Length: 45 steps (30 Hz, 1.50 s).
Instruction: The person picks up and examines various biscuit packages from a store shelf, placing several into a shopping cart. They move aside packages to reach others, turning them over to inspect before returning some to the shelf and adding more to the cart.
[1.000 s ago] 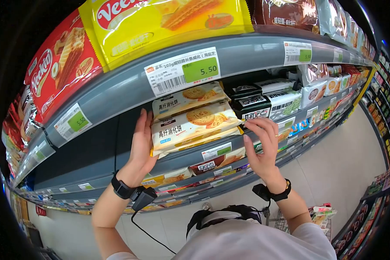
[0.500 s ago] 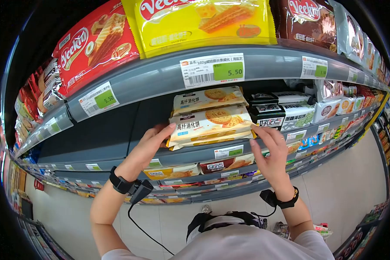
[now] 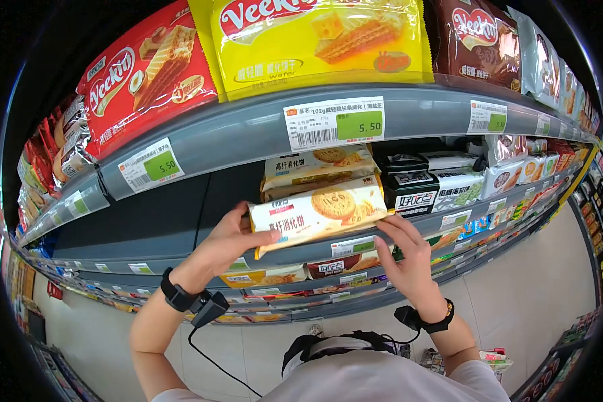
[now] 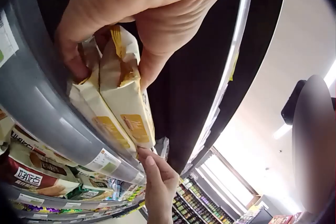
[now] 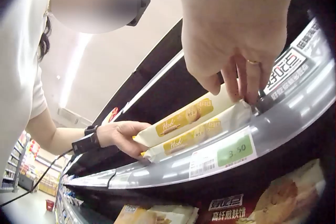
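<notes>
A cream-coloured biscuit pack [image 3: 321, 211], with a round biscuit printed on it, lies tilted at the front of the shelf. My left hand [image 3: 229, 240] grips its left end, the thumb on the printed face. Seen from the left wrist, that hand spans two packs stacked together, the upper pack [image 4: 123, 92] and the lower pack [image 4: 94, 100]. At the opposite end, fingers and thumb of my right hand [image 3: 409, 258] pinch the corner. In the right wrist view its fingers curl over the end of the packs. Another matching pack [image 3: 318, 164] sits behind.
Black biscuit packs [image 3: 412, 191] stand right of the cream ones. Overhead, a grey shelf edge [image 3: 248, 130] with price tags holds yellow [image 3: 315, 47] and red wafer bags [image 3: 147, 74]. Lower shelves carry more biscuits [image 3: 275, 276]. A basket [image 3: 434, 362] is down at the right.
My left hand has moved from beside the packs to a grip on their left end. The front pack has tilted and come forward, away from the one behind. My right hand stays at the right end.
</notes>
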Each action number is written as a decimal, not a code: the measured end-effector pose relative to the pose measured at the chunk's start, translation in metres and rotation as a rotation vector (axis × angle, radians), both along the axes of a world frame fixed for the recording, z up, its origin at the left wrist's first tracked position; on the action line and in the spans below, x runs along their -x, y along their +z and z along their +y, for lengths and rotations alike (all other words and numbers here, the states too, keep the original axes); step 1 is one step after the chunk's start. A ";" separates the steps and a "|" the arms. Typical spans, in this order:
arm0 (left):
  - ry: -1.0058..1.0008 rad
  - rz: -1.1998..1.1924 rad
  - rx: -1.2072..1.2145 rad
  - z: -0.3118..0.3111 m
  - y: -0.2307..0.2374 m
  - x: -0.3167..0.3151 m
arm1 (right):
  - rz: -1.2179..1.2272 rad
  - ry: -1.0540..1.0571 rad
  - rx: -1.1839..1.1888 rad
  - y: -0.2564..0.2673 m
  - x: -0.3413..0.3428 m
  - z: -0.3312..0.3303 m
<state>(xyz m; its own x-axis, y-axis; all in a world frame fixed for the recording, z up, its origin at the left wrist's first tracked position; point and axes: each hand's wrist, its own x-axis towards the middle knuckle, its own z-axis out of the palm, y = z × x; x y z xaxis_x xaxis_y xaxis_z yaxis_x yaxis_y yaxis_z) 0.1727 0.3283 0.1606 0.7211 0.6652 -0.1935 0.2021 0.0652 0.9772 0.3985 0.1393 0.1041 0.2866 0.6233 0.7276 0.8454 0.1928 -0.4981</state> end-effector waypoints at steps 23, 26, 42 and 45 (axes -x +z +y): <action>0.084 0.154 -0.829 0.006 -0.028 -0.014 | -0.197 -0.257 -0.059 -0.021 0.001 0.016; 0.073 0.174 -0.954 -0.003 -0.029 -0.012 | -0.207 -0.267 -0.057 -0.024 -0.001 0.015; 0.039 -0.122 -0.194 -0.008 -0.011 0.004 | -0.097 -0.241 -0.086 -0.028 0.000 0.000; 0.175 -0.199 -0.157 -0.004 -0.028 0.002 | -0.062 -0.235 -0.084 -0.030 -0.002 -0.007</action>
<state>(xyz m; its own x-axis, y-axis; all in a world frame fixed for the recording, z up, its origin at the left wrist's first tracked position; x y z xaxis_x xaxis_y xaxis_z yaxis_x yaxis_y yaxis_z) 0.1703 0.3246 0.1324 0.6063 0.7933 0.0552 0.0050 -0.0732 0.9973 0.4004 0.1323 0.0737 0.3692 0.4816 0.7949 0.9005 0.0263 -0.4341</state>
